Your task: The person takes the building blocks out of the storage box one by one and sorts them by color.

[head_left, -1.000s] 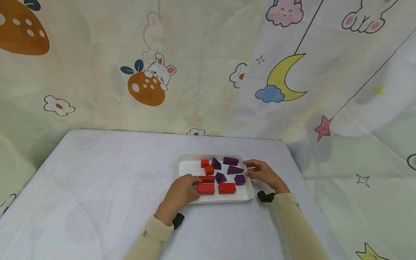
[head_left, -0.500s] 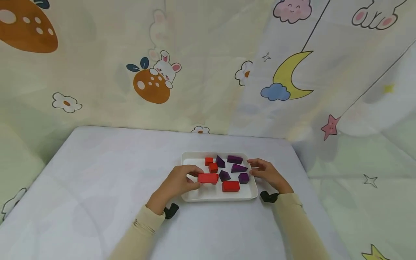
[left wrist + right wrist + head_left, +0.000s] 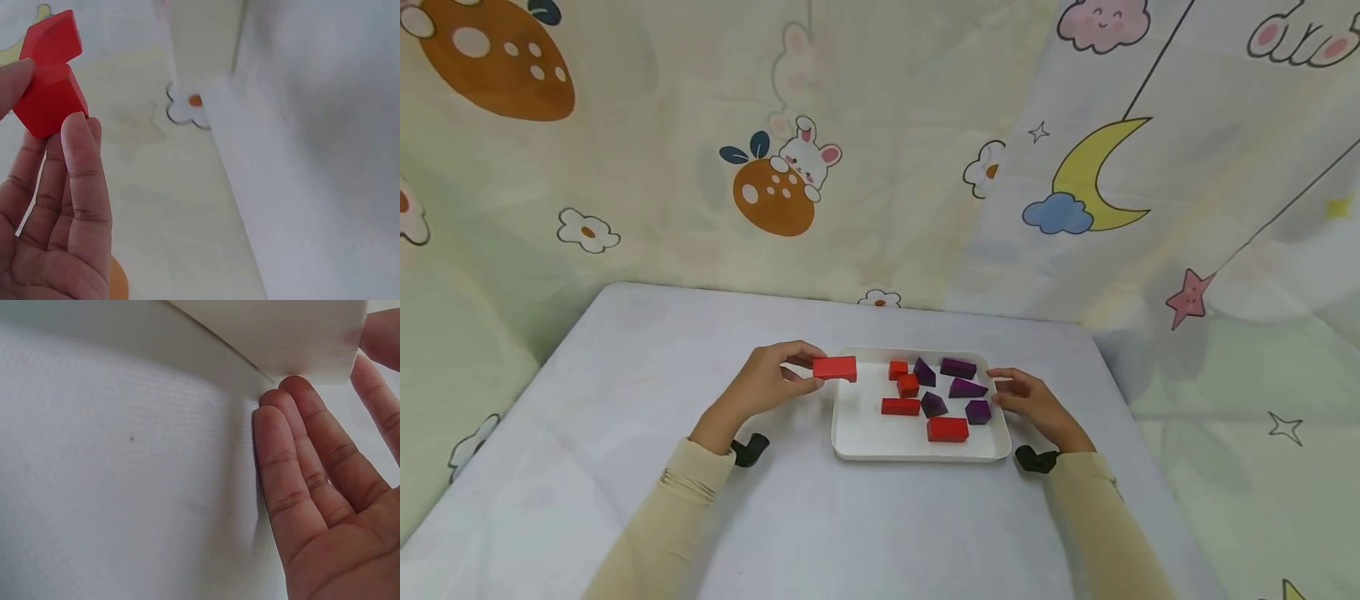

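My left hand (image 3: 763,383) pinches a red block (image 3: 835,368) between thumb and fingers, raised over the upper left rim of the white tray (image 3: 868,437). In the left wrist view the red block (image 3: 47,103) shows two lobes with a gap at one side; whether it is one notched piece I cannot tell. My right hand (image 3: 1037,408) touches the tray's right side. Its fingers (image 3: 278,444) lie fairly straight against the tray's wall in the right wrist view. Inside the tray are several red blocks, among them a long one (image 3: 947,430), and several purple blocks such as a prism (image 3: 967,389).
The tray stands on a table with a white cover (image 3: 700,333). A patterned cloth (image 3: 880,167) hangs behind the table and at its sides. Black wrist-worn pieces (image 3: 750,450) sit at both cuffs.
My left hand has gripped a red block, lifted it from the tray's front and carried it left and away from me to the far left rim. The right hand stays at the tray.
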